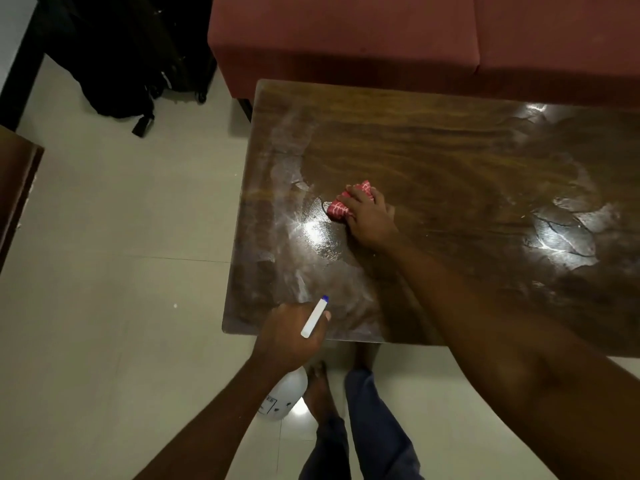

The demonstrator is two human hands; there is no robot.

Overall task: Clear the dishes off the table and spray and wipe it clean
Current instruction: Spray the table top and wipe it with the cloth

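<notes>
A dark wooden table (450, 150) with a glossy top shows wet smears along its left side and at the right. My right hand (370, 216) presses a folded red-and-white cloth (341, 207) flat on the table, left of centre. My left hand (291, 336) grips a white spray bottle (285, 393) at the table's near left corner. The bottle's white nozzle with a blue tip (316, 317) points up over the table edge, and its body hangs below my hand. No dishes show on the table.
A red sofa (346, 39) stands against the table's far edge. Black bags (131, 64) lie on the pale tiled floor at the upper left. Some brown furniture (17, 188) juts in at the left edge. My legs and bare feet (322, 393) are under the near edge.
</notes>
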